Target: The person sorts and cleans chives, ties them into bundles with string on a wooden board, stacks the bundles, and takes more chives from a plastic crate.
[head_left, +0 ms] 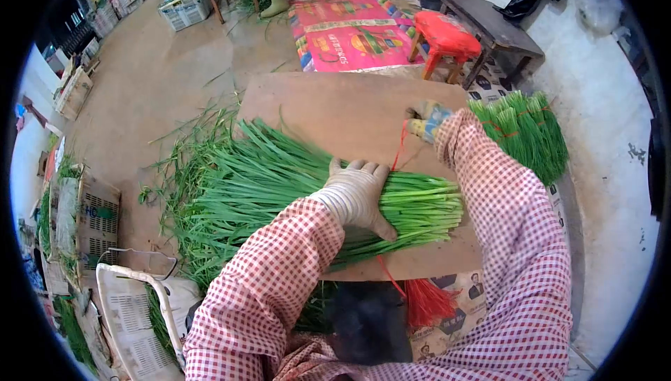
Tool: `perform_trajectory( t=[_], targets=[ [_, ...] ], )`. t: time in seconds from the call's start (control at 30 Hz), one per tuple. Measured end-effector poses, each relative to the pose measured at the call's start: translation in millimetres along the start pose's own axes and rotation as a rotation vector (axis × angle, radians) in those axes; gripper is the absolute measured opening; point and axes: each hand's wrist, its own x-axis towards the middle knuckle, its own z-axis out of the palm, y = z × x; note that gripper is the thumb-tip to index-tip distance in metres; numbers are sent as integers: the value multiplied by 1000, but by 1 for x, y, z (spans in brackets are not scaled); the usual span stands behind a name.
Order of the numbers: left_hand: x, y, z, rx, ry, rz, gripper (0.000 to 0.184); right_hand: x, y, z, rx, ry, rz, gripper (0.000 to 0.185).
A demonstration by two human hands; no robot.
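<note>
A thick bunch of green garlic chives [258, 178] lies across a brown table board [335, 101], pale cut ends to the right and leaf tips trailing off the left side. My left hand [355, 196], in a whitish glove, rests spread over the bunch near its stem end, thumb on the near side. Beyond the stems, my right hand [428, 121], in a yellow and blue glove, is closed on a red string [400, 147]. That string runs down to the far side of the bunch. Its other end shows at the table's near edge; the part between is hidden under the chives.
Tied chive bundles [524, 133] stand right of the table. Red strings [428, 303] hang at its near edge. Beyond are a red stool [444, 35], a dark bench [489, 24] and a pink sheet [356, 31]. Crates [98, 220] line the left; other people sit at the back.
</note>
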Motion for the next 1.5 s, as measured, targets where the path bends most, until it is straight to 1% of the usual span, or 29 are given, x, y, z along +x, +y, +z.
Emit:
perform_trajectory(
  t=[0.07,0.13,0.2,0.23,0.3,0.33,0.4,0.43,0.47,0.53,0.57,0.6,0.67,0.73,0.8,0.83,0.93,0.97,1.0,1.07,1.1,1.17,1.2,1.27,1.3,1.37,1.4,1.47,1.5],
  targets=[
    [0,1,0,-3,0,-1,127,-20,-43,-23,18,-75,-201,21],
    [-1,3,-1,0,-11,-30,127,-50,-70,-20,54,-159,-332,22],
    [1,2,1,14,-6,-34,127,-87,-79,2,-30,-74,-386,23],
    [2,2,1,31,11,-45,126,-102,-84,6,-31,-82,-382,23],
    [-2,3,1,29,55,-22,124,-131,-92,14,-1,3,-253,24],
    [-2,2,1,18,36,-24,124,-135,-89,20,9,-15,-247,24],
    [-1,1,3,54,72,22,122,-142,-74,40,36,132,-327,23],
    [1,2,1,67,42,-1,120,-153,-69,49,83,373,-501,24],
    [-1,3,2,43,61,-1,120,-169,-64,53,93,360,-487,24],
    [1,0,4,28,85,17,120,-206,-56,53,177,418,-603,31],
    [1,-1,4,22,77,18,120,-219,-43,56,102,24,-465,36],
    [1,-1,3,14,67,15,120,-229,-36,74,104,21,-463,36],
    [1,0,2,15,54,18,120,-248,-26,111,-18,36,-461,41],
    [1,-1,2,-23,16,-17,120,-248,-46,101,-86,101,-498,45],
    [3,-2,6,-26,14,-6,121,-236,-52,101,33,-52,-494,46],
    [1,-2,6,-20,36,6,121,-233,-53,107,-57,-72,-495,47],
    [0,-1,1,-19,54,12,121,-229,-44,125,-140,-47,-567,42],
    [-1,0,1,-27,50,1,120,-228,-40,135,-77,22,-581,35],
    [-2,1,1,-35,44,-9,120,-229,-40,138,-75,17,-583,35],
    [1,-2,7,-35,82,12,119,-229,-39,141,-20,-34,-458,25],
    [1,-2,6,-32,77,11,119,-231,-41,143,-27,-32,-460,25],
    [1,-3,6,-32,93,4,119,-241,-48,149,82,220,-412,21],
    [-1,-2,4,-33,108,3,119,-247,-55,147,70,224,-421,21],
    [-2,0,2,-41,60,-22,120,-266,-69,141,134,145,-238,18],
    [-1,-1,2,-53,50,-22,119,-274,-70,146,125,147,-244,18],
    [-1,-3,4,-57,61,-14,119,-289,-72,156,231,364,-224,18],
    [-1,-3,4,-56,66,-6,119,-293,-68,158,227,362,-226,18],
    [-1,-2,6,-50,72,-21,118,-297,-55,159,381,356,-219,20],
    [-2,-2,6,-49,76,-18,117,-293,-59,141,373,294,-279,22]
  ],
)
